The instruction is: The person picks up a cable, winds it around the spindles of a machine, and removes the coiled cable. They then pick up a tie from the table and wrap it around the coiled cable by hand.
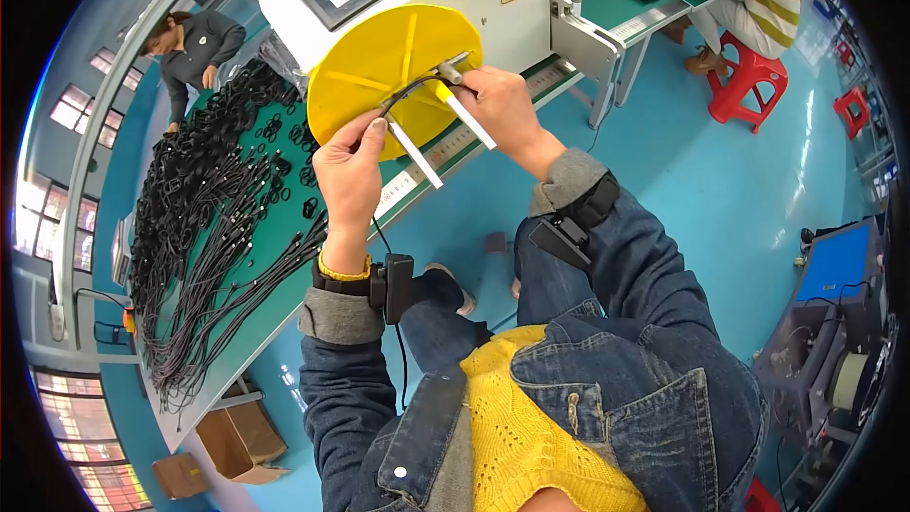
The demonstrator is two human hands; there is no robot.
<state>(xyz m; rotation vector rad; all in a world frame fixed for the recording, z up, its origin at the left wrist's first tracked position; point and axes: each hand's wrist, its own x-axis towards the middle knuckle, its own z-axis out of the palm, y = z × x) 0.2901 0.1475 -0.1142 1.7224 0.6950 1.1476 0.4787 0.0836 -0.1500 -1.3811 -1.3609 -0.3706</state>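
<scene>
A short stretch of black cable [413, 88] arches between my two hands in front of a round yellow disc [360, 66] on a white machine [507, 24]. My left hand [351, 171] pinches one end of it between thumb and fingers, at the disc's lower edge. My right hand [502, 112] is closed on the other end, by a metal post near the disc's right side. Two white rods [417, 157] stick out from the disc toward me, just below the cable. The fingertips of my right hand are partly hidden.
Bundled black cables [223, 218] cover the green table [299, 261] on the left, where a person [194, 47] works at the far side. Another person sits on a red stool [749, 81] at upper right. A cardboard box [237, 441] lies under the table. Dark equipment [820, 322] stands at right.
</scene>
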